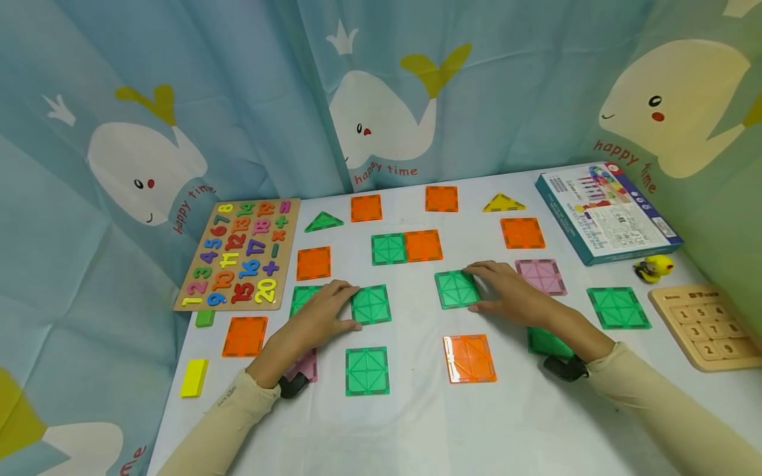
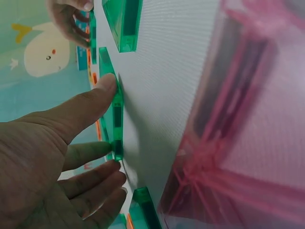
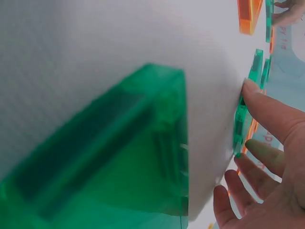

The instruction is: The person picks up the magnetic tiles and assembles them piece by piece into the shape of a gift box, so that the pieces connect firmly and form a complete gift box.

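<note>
Your left hand (image 1: 318, 317) pinches one green tile (image 1: 371, 304) by its edges near the middle of the table (image 1: 417, 423); your right hand (image 1: 506, 294) pinches another green tile (image 1: 456, 289) just beside it. Both tiles lie flat, apart from each other. They look light, stiff, smooth plastic, likely slippery on top, so hold them at the rims. The curtain (image 1: 381, 99) reads "happy time".
</note>
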`<state>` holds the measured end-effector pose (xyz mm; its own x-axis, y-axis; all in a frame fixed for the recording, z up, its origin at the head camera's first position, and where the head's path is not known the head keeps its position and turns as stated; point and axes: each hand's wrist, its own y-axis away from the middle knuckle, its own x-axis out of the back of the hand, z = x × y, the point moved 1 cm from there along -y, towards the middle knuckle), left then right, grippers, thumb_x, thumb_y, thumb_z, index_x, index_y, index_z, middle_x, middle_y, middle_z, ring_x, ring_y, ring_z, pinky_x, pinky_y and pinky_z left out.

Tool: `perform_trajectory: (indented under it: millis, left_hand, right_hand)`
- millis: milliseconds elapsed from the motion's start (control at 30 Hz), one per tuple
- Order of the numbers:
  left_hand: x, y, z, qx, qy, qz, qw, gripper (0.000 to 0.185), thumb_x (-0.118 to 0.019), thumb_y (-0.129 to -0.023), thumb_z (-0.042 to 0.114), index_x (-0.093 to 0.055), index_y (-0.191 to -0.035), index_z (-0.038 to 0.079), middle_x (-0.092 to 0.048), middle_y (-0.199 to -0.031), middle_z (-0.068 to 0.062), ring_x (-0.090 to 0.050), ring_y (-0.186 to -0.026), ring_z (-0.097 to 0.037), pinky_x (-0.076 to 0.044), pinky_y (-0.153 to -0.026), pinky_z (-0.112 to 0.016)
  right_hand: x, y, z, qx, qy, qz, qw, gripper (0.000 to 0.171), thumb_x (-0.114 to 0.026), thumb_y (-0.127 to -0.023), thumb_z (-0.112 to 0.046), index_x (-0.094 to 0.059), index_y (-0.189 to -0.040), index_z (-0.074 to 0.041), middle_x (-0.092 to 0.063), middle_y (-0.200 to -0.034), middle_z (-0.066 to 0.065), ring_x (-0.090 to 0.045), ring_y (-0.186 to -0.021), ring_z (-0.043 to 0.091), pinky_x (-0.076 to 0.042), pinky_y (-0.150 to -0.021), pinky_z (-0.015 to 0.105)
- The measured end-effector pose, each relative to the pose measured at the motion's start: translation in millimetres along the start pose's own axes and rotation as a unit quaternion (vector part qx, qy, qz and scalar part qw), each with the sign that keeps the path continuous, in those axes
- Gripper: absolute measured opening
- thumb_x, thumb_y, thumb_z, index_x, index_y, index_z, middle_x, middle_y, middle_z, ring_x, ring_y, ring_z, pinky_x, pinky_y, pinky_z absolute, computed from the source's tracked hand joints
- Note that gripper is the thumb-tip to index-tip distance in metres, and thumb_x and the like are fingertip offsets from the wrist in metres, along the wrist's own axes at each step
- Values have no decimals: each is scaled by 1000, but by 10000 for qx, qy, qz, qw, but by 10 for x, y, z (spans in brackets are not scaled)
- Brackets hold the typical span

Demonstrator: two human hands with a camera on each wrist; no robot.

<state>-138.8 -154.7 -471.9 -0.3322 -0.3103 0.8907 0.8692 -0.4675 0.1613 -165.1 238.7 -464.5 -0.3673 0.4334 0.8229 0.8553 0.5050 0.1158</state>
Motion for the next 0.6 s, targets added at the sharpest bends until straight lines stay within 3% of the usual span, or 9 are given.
perform_trajectory:
  millis: [300,600]
  left_hand:
    - [1,-40,21,-88,-2,71,9999,77,-80,-94,43,-49,-158,12,-52,-149,-11,-52,-136,-30,-42,-119,-50]
    - [-8,-257,88,-349,-314,91,9989,76,-78,-95,46,-50,-158,12,-53,-148,-10,-54,-131,-29,-44,-116,-47]
  right_hand:
    - [-9,-45,-14,69,120,13,9999,60,-86,-91,-25,-60,-142,-8,-51,-153,22,-44,-139,46,-39,-115,67]
    - [-110,-206,-168,386,427,-17,9983,57,-87,-90,-28,-63,-138,-9,-56,-149,18,-46,-138,45,-37,-112,70]
